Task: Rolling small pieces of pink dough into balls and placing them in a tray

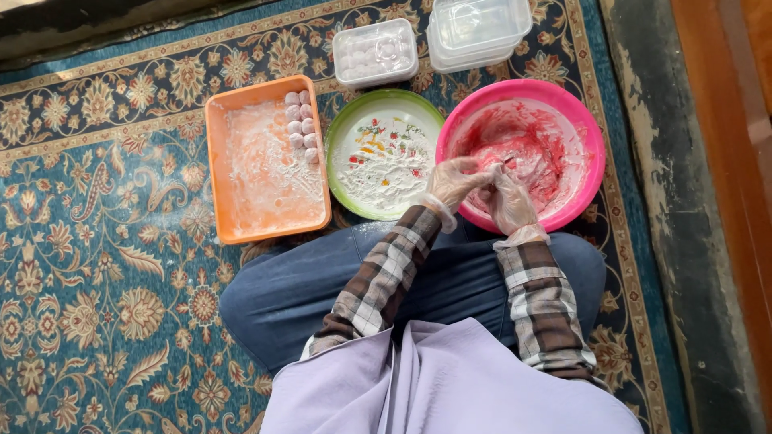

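- My left hand point(452, 183) and right hand point(509, 201), gloved, pinch together over the pink bowl point(591, 141).
- What they hold, I cannot tell.
- Green plate point(342, 133) sits just left of them.

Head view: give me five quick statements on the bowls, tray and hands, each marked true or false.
1. Both hands wear clear gloves: true, left hand and right hand.
2. The hands meet over the green plate: false, they meet at the near rim of the pink bowl; the green plate lies to its left.
3. Small dough balls line the orange tray's right side: true.
4. The lidded container sits inside the orange tray: false, it stands on the carpet beyond the plate.
5. The pink bowl holds red-smeared white dough: true.
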